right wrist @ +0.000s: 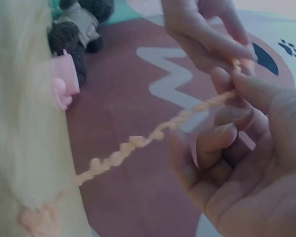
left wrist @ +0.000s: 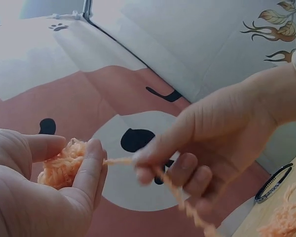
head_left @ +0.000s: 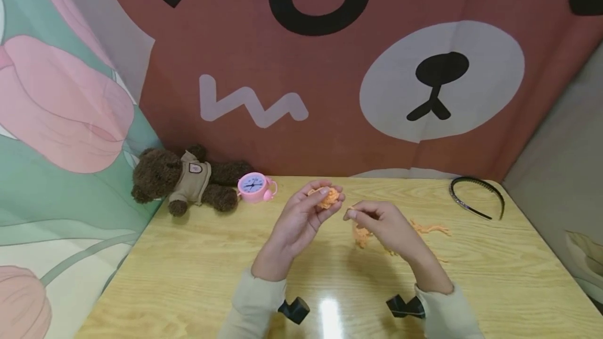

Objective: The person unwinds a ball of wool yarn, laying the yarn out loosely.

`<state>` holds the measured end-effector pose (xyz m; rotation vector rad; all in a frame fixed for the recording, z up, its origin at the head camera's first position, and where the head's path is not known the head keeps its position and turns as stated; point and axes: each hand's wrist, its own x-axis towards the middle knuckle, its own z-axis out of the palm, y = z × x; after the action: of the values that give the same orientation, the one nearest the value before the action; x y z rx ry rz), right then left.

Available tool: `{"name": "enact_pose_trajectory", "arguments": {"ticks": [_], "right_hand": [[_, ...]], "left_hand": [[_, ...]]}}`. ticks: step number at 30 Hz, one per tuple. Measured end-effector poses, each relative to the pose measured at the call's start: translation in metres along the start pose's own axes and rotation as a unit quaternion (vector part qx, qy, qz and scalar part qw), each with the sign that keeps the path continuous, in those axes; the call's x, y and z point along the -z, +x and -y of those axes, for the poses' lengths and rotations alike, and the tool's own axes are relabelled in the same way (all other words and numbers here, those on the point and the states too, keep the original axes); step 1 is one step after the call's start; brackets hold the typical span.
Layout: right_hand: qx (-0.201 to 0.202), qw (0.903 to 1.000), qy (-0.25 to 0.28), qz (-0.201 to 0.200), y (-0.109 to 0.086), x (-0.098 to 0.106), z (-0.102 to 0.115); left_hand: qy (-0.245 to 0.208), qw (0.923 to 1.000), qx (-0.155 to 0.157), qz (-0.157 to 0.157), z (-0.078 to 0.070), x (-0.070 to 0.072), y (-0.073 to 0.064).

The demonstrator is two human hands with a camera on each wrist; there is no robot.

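In the head view my left hand (head_left: pixel 297 218) holds a small ball of orange yarn (head_left: pixel 328 198) between thumb and fingers. My right hand (head_left: pixel 388 226) pinches the yarn strand (left wrist: pixel 119 161) between thumb and forefinger, a short way right of the ball. From that pinch the crinkled strand runs down, in the right wrist view, toward a loose heap of the same yarn (right wrist: pixel 39 220) on the table. In the head view the right hand partly hides this heap. The ball is mostly hidden behind the left hand in the right wrist view.
A brown teddy bear (head_left: pixel 193 181) lies at the table's back left, with a pink alarm clock (head_left: pixel 253 187) beside it. At the back right is a black headband (head_left: pixel 477 196). Loose yarn ends (head_left: pixel 431 228) lie right of the right hand on the wooden table (head_left: pixel 188 276).
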<state>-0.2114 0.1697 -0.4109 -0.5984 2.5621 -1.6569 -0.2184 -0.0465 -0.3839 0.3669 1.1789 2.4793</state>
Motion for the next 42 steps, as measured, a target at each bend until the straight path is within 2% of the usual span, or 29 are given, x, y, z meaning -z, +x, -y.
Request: {"name": "enact_pose_trajectory", "arguments": {"ticks": [4,7,9,12,15,16,18,21,28,31,35,39,42], "right_hand": [[-0.003,0.9936,0.017,-0.111,-0.004,0.017,0.000],[-0.006,0.9775,0.065,-0.201,-0.007,0.031,0.001],[-0.005,0.9595,0.118,-0.256,-0.010,0.039,0.002],[0.003,0.9207,0.204,-0.333,-0.013,0.051,0.002],[0.013,0.8819,0.257,-0.395,-0.016,0.061,0.001],[0.018,0.8718,0.267,-0.410,-0.017,0.063,0.001],[0.026,0.8551,0.284,-0.433,-0.018,0.069,0.000],[0.039,0.8381,0.302,-0.453,-0.021,0.075,-0.002],[0.052,0.8136,0.324,-0.480,-0.026,0.085,-0.004],[0.055,0.8014,0.341,-0.489,-0.027,0.089,-0.005],[0.062,0.7903,0.357,-0.494,-0.028,0.092,-0.005],[0.063,0.7861,0.367,-0.493,-0.029,0.093,-0.005],[0.064,0.7845,0.371,-0.493,-0.029,0.093,-0.006]], "left_hand": [[0.000,0.9999,-0.005,-0.010,-0.001,0.002,0.002],[-0.002,0.9999,-0.005,-0.013,-0.002,0.003,0.003],[-0.002,0.9999,-0.005,-0.014,-0.001,0.004,0.003],[0.000,0.9998,-0.006,-0.018,0.000,0.004,0.003],[0.000,0.9996,-0.008,-0.026,0.000,0.005,0.004],[0.000,0.9996,-0.008,-0.028,0.000,0.005,0.004],[0.001,0.9995,-0.008,-0.031,0.000,0.006,0.004],[0.006,0.9996,-0.009,-0.026,0.000,0.007,0.005],[0.023,0.9995,0.014,-0.017,0.001,0.008,0.005],[0.036,0.9985,0.022,-0.035,0.000,0.010,0.005],[0.049,0.9960,0.026,-0.070,-0.001,0.011,0.007],[0.033,0.9956,0.025,-0.083,-0.002,0.012,0.008],[0.010,0.9963,0.010,-0.085,-0.002,0.012,0.009]]}}
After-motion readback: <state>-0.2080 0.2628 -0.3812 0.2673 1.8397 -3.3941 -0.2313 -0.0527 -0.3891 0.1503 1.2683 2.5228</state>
